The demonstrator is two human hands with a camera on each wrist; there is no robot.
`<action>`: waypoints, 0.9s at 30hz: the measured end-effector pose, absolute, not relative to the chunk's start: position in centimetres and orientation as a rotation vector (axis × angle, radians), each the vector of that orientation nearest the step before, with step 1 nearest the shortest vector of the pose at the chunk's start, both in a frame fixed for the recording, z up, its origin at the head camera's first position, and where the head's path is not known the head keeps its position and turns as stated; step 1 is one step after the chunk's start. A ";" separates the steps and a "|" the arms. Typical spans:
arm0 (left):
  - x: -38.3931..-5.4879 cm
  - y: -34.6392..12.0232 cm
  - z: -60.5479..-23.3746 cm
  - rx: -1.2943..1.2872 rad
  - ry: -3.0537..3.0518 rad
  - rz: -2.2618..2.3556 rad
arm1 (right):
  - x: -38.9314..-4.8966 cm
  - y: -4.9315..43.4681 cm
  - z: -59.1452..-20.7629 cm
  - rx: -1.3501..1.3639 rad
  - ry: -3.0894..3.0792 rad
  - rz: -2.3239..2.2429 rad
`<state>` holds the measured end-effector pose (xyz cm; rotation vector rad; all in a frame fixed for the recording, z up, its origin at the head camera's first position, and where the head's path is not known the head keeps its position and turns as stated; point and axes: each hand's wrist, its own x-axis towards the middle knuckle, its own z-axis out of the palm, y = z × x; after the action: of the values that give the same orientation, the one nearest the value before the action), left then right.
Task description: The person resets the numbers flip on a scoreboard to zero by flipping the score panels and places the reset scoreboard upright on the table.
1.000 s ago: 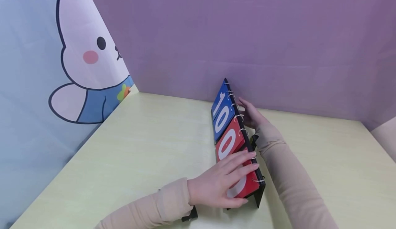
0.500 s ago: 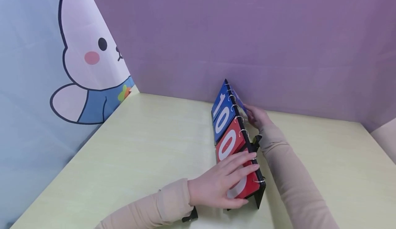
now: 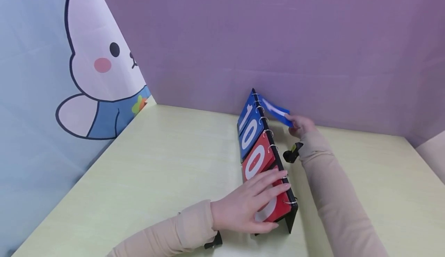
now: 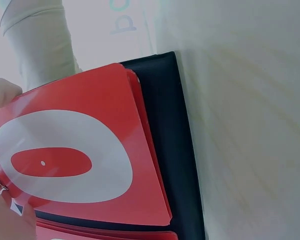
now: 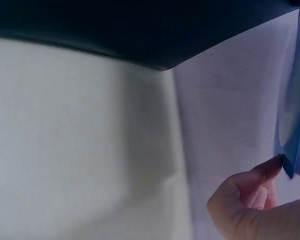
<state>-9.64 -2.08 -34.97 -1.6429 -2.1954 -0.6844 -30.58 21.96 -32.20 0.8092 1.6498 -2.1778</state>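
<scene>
A flip scoreboard (image 3: 265, 145) with a black frame and metal rings stands tent-like on the table. Its left face shows blue cards (image 3: 247, 133) reading 1 and 0 at the far end, and red cards (image 3: 255, 162) with zeros at the near end. My left hand (image 3: 247, 205) rests over the nearest red zero card (image 4: 105, 95), fingers extended to the ringed top edge, thumb near the end. Beyond the board, my right hand (image 3: 301, 125) pinches the free edge of a blue card (image 3: 274, 111), lifted out from the right face and still on its rings.
The pale table (image 3: 167, 156) spreads on both sides of the scoreboard. A purple cloth wall (image 3: 278, 37) rises right behind its far end. At left hangs a light-blue cloth with a rabbit print (image 3: 94, 71). Dark wrist-worn pieces (image 3: 292, 153) show at both sleeves.
My right hand has come out from behind the board toward the right, swinging the blue card up and away from the back face. The left hand stays in place.
</scene>
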 end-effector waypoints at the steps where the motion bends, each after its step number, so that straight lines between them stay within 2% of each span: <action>1: -9.6 -2.1 -35.0 -1.646 -2.202 -0.693 | -30.8 22.0 -32.1 0.863 1.672 -2.170; 5: -9.5 -2.0 -34.9 -1.656 -2.225 -0.717 | -30.5 21.4 -31.5 1.025 1.824 -2.129; 10: -9.5 -1.9 -34.8 -1.648 -2.225 -0.699 | -30.2 21.1 -31.7 1.062 1.953 -2.136; 18: -9.5 -2.0 -34.7 -1.647 -2.228 -0.687 | -30.0 20.8 -32.1 0.976 1.947 -2.208; 27: -9.5 -1.9 -34.7 -1.648 -2.254 -0.682 | -29.4 21.3 -31.9 0.707 1.916 -2.259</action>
<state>-9.50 -1.92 -34.71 -1.6476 -2.2544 -0.6822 -29.42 21.32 -31.89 0.7073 1.9163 -2.2589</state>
